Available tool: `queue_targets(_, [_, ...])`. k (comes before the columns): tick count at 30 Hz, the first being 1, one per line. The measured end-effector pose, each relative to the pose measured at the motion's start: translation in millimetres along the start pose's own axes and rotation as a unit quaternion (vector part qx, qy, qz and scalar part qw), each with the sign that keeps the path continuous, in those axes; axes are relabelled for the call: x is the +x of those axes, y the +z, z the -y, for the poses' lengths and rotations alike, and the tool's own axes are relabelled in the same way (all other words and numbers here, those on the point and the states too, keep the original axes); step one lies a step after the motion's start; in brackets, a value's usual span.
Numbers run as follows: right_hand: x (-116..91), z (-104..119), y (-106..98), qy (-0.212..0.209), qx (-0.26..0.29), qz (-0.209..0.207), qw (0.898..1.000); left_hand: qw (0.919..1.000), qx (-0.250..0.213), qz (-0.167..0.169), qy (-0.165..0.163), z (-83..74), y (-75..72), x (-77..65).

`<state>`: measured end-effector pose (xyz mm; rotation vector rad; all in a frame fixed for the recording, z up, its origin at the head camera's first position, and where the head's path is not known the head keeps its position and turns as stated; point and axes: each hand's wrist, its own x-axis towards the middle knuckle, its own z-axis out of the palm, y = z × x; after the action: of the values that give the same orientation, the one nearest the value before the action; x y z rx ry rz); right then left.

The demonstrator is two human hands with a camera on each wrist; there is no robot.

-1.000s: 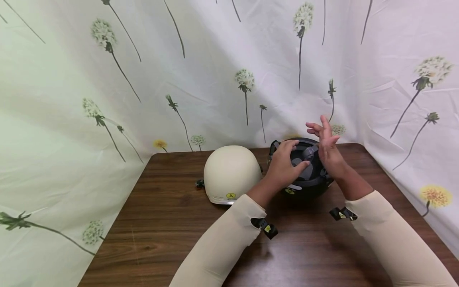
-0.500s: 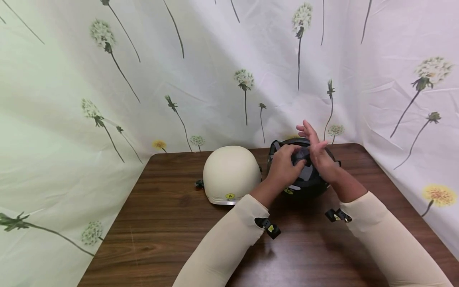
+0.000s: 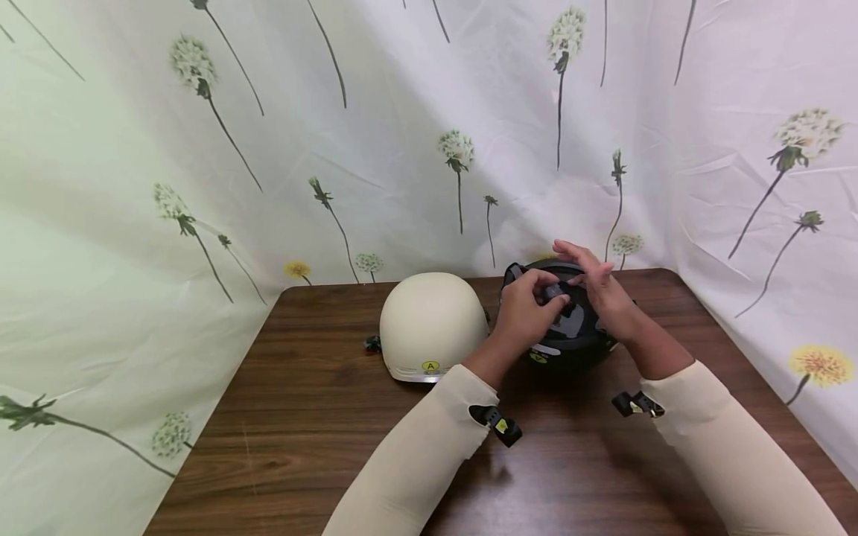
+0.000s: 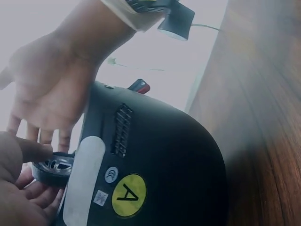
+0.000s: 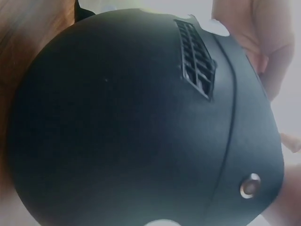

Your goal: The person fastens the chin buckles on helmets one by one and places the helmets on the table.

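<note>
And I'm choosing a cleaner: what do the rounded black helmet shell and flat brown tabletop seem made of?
The helmet shell: probably matte hard plastic, given its diffuse sheen. The tabletop: satin wood or laminate, given its streaked grain and soft reflections.

Left hand (image 3: 525, 307) with curled fingers and thumb, right hand (image 3: 602, 290) near it, fingers extended

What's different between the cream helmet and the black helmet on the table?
The cream helmet sits dome up, while the black helmet lies upside down. The left hand pinches a dial on the black helmet; neither hand holds the cream helmet. Both have a round yellow sticker marked A.
</note>
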<state>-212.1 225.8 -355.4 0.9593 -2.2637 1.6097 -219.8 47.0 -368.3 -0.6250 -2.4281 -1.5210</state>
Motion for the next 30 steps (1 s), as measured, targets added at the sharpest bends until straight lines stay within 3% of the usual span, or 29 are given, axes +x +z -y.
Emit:
queue_targets(7, [-6,4,-8,0.028,-0.076,-0.026,0.996,0.9948,-0.093,-0.008,-0.041,1.5,-3.5,0.8])
queue_targets(11, [-9,3,-12,0.050,-0.104,-0.023,0.993,0.9895,-0.136,-0.012,-0.048,2.2,-5.2,0.5])
queue_targets(18, [-10,0,-16,0.102,-0.141,0.017,0.985,0.9868,-0.153,-0.032,-0.043,-0.5,-8.1,-0.6])
queue_targets(30, [-9,-2,-16,0.127,-0.182,0.013,0.975,0.9797,-0.193,-0.050,-0.025,-1.4,-13.0,-2.2])
